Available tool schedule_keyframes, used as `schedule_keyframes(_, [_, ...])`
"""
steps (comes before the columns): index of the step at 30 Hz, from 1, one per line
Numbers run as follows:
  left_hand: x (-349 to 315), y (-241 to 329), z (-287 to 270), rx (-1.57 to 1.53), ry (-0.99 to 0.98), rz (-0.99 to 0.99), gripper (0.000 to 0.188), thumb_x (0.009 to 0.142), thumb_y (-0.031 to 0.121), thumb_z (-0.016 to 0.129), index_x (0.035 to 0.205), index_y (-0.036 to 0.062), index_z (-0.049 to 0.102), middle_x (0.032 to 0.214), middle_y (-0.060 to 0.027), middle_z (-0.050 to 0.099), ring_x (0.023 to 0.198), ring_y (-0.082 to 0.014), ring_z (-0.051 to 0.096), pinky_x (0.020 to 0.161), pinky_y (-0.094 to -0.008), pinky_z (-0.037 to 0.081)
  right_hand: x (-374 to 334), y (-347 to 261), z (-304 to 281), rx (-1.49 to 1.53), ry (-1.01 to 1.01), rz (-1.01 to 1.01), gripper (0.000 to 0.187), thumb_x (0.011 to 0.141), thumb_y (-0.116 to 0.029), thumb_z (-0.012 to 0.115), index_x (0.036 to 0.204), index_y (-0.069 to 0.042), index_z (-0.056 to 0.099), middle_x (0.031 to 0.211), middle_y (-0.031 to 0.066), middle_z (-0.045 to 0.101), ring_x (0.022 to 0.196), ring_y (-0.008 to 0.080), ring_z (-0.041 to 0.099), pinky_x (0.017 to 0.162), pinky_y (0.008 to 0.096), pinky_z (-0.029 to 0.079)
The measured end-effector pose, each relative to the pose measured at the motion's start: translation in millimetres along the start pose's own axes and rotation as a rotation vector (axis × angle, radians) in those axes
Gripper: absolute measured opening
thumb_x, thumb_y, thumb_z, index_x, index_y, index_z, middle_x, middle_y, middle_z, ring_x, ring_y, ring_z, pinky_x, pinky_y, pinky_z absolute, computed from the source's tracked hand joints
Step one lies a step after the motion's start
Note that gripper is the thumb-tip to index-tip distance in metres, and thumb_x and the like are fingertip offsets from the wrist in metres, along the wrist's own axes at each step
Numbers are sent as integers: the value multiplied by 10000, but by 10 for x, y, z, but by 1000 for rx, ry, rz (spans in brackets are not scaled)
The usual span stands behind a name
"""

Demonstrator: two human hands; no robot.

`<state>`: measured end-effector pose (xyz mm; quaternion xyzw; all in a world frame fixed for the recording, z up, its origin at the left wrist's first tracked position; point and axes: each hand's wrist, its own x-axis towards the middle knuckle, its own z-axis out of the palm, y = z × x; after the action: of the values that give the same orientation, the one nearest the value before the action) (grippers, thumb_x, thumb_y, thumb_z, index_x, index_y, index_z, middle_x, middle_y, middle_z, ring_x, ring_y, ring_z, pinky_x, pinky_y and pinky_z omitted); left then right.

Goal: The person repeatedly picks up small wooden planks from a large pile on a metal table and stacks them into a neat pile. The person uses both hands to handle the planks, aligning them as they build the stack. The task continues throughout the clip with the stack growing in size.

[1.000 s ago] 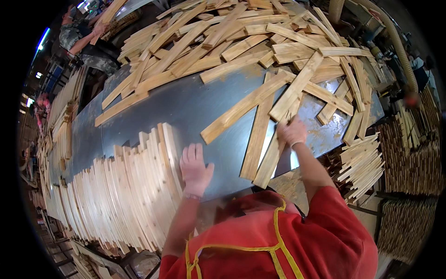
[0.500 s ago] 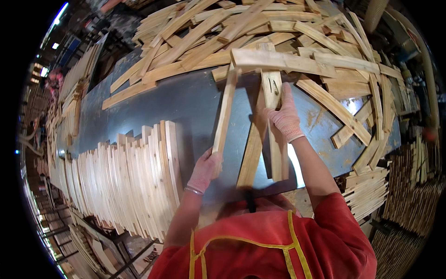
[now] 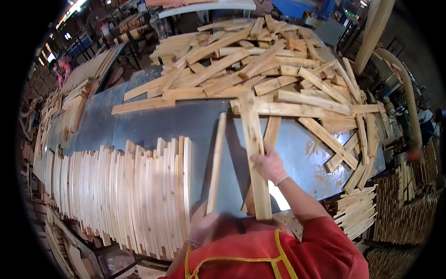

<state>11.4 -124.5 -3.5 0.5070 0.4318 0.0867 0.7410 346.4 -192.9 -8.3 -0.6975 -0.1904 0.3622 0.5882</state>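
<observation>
In the head view, the left hand (image 3: 203,224) grasps the near end of a narrow wooden plank (image 3: 217,162) close to the near edge of the metal worktop (image 3: 158,124), the rest extending away from the grip toward the far edge. The right hand (image 3: 270,166) clasps a knotted plank (image 3: 253,139) by its right side, around mid-length, its near end by the worktop's near edge.

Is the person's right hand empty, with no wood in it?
No, the right hand grips a long wooden board at its right edge.
</observation>
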Motion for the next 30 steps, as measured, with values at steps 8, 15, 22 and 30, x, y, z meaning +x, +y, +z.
schedule_keyframes(8, [202,-585,-431,-198,60,21,598,936,200,777,1468,51,548,878,-22,651,706,-152,623,582,-331,502,43,-129,308,117,25,54,627,926,-134,717,1521,-47,540,1132,44,714,961,142,659,813,315,558])
schedule_keyframes(15, [141,-453,-26,250,163,-78,647,920,313,691,1523,138,540,1219,-182,729,1074,-338,714,927,-432,565,1514,-1003,-718,313,137,-147,395,1105,-387,478,1274,-72,648,1139,131,675,1069,252,666,1055,427,527])
schedule_keyframes(22, [236,67,852,308,259,-75,759,905,464,725,1548,134,494,1411,-207,611,1245,-358,650,1035,-432,522,1125,320,-3,-61,-338,-64,474,1061,-159,577,1519,-59,505,1129,32,664,905,152,636,842,300,535])
schedule_keyframes(30, [494,533,483,1319,497,711,712,848,378,711,1491,124,542,1456,-131,557,1396,-312,504,1200,-524,390,81,268,477,108,-543,330,730,875,-66,731,1544,-75,439,1196,86,627,909,181,669,799,302,571])
